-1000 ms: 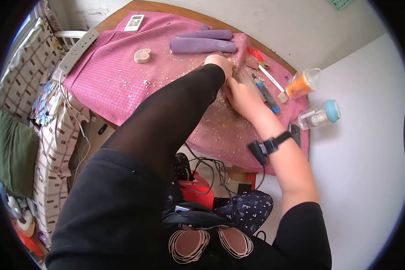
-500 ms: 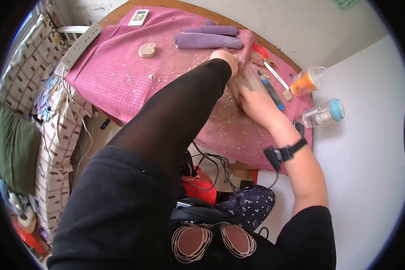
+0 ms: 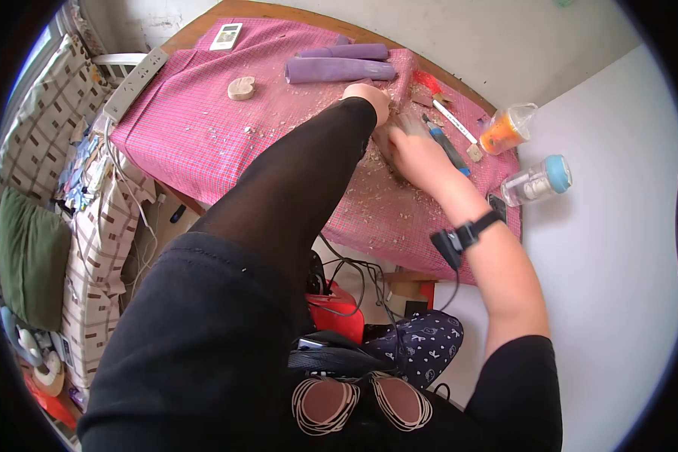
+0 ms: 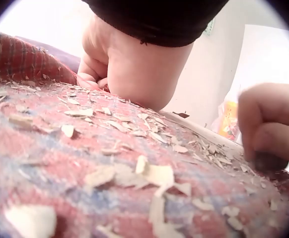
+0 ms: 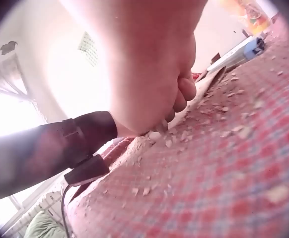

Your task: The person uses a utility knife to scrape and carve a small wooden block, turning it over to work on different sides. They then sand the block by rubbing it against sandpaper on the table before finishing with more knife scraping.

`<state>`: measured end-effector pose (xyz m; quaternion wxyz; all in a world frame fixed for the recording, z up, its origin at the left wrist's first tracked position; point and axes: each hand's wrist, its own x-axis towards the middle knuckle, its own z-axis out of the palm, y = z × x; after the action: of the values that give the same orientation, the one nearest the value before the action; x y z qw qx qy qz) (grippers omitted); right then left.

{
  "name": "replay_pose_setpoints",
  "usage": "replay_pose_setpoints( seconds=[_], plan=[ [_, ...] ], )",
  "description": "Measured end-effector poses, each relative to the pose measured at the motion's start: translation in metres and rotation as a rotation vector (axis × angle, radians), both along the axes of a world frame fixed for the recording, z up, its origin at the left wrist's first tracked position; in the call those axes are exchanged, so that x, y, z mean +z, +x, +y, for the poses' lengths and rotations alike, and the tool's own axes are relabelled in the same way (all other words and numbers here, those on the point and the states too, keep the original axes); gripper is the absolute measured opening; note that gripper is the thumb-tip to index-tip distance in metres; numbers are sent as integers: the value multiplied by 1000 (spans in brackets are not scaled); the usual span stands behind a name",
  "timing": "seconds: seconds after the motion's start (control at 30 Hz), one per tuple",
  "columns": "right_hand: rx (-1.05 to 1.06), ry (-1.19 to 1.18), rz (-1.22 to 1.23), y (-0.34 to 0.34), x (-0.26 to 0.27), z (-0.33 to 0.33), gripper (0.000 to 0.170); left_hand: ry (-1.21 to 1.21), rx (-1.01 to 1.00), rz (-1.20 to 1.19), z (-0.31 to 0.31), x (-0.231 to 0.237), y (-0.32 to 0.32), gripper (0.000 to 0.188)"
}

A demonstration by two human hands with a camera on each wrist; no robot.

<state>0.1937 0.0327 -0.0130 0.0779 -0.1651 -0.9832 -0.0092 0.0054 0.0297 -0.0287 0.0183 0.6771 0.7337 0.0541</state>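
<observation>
My left hand is lowered onto the pink checked cloth, near two purple rolls. Its fingers bend under the palm in the left wrist view, and what they hold is hidden. Right beside it is my right hand, its front part blurred. In the left wrist view those right fingers curl around a dark, rounded piece low over the cloth. Wood shavings lie thickly around both hands. A small pale wooden block with a notched edge sits farther left.
Right of the hands lie a blue-and-grey tool, a white pen and a small wood cube. An orange-printed cup and a blue-lidded bottle stand at the right edge. A remote and a power strip are at left.
My right hand first shifts toward my body, then goes away from it again, back close to the left hand. The left hand stays in about the same place on the cloth.
</observation>
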Motion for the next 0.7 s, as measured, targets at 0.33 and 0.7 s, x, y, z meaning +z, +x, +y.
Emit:
replay_pose_setpoints(
  seconds=[0.33, 0.7],
  plan=[
    [-83, 6, -66, 0, 0, -1, 13, 37, 2, 22, 3, -7, -1, 33],
    [10, 155, 227, -25, -16, 17, 13, 34, -47, 84, -4, 0, -3, 30]
  ],
)
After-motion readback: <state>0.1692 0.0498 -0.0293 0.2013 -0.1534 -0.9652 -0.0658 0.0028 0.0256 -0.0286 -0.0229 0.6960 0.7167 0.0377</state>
